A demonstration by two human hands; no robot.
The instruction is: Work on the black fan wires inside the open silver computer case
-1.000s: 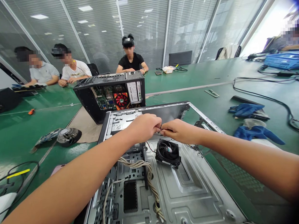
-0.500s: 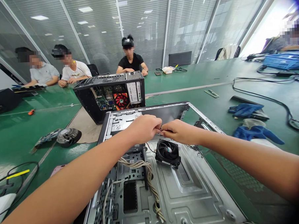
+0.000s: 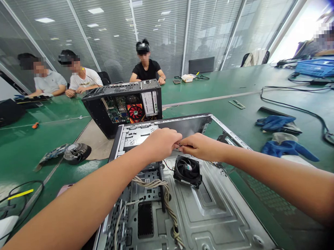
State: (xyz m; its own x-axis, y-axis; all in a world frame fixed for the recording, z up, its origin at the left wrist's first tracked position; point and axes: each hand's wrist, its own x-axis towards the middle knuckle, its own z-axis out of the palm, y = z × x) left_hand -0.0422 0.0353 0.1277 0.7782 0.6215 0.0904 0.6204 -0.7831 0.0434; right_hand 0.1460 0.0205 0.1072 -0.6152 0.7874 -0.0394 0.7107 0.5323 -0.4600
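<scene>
Over the far part of an open computer case (image 3: pixel 223 211), my left hand (image 3: pixel 166 143) and my right hand (image 3: pixel 197 145) meet with fingers pinched together. Something small and dark is between their fingertips, mostly hidden, and I cannot make out its kind. Just below the hands a black cooling fan (image 3: pixel 187 170) lies tilted on the bare metal panel of the case. From the fan's left side a thin dark wire (image 3: pixel 168 165) rises toward my left hand; its far end is hidden. A twisted bundle of beige cables (image 3: pixel 167 198) runs down the case, left of the fan.
Behind stands a second computer case (image 3: pixel 97 113) with a red fan inside. A heatsink fan (image 3: pixel 77 153) lies to the left on the green table (image 3: pixel 193 89). Blue gloves (image 3: pixel 290 149) and black cables (image 3: pixel 307 108) lie right. Several people sit around the table.
Almost nothing differs. Both hands stay pinched together in the same place, and the fan has not moved. The view has shifted very slightly.
</scene>
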